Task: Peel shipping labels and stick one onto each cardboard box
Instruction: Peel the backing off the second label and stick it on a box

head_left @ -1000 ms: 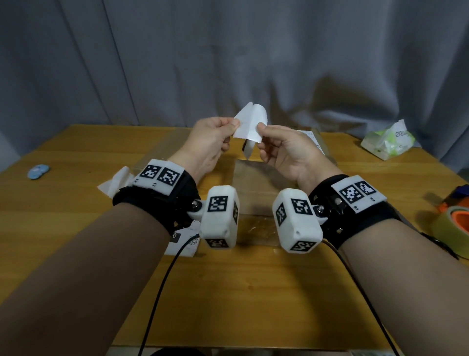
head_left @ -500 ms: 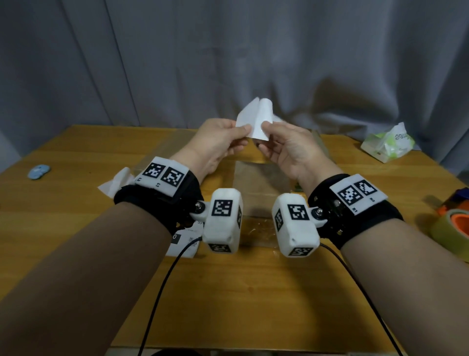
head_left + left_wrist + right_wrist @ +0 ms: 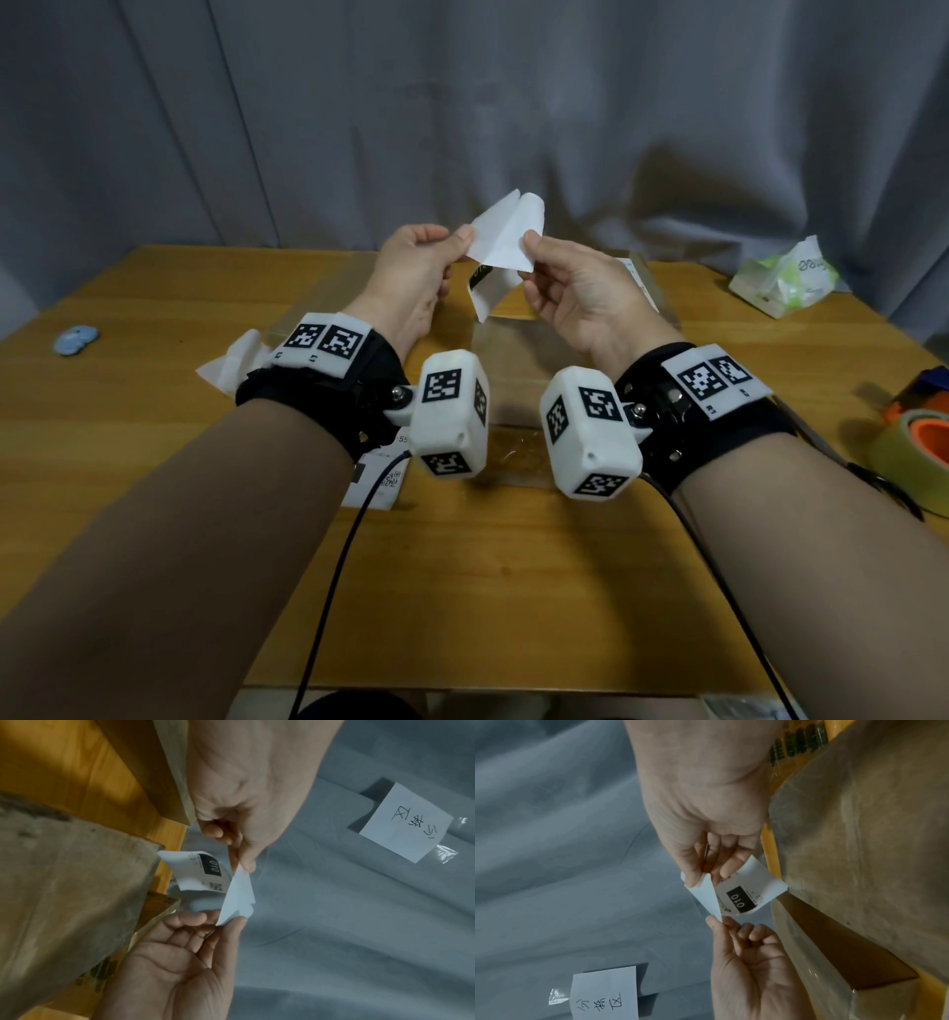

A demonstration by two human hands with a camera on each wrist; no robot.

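Shipping label [image 3: 506, 241], pinched between both hands [image 3: 495, 280]

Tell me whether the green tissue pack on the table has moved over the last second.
No. The green tissue pack sits at the same spot on the wooden table's far right edge, before the grey curtain, as a second ago.

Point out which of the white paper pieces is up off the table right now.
The label pinched between the hands, left hand and right hand, above the box. The other sheet and the crumpled scrap lie on the table.
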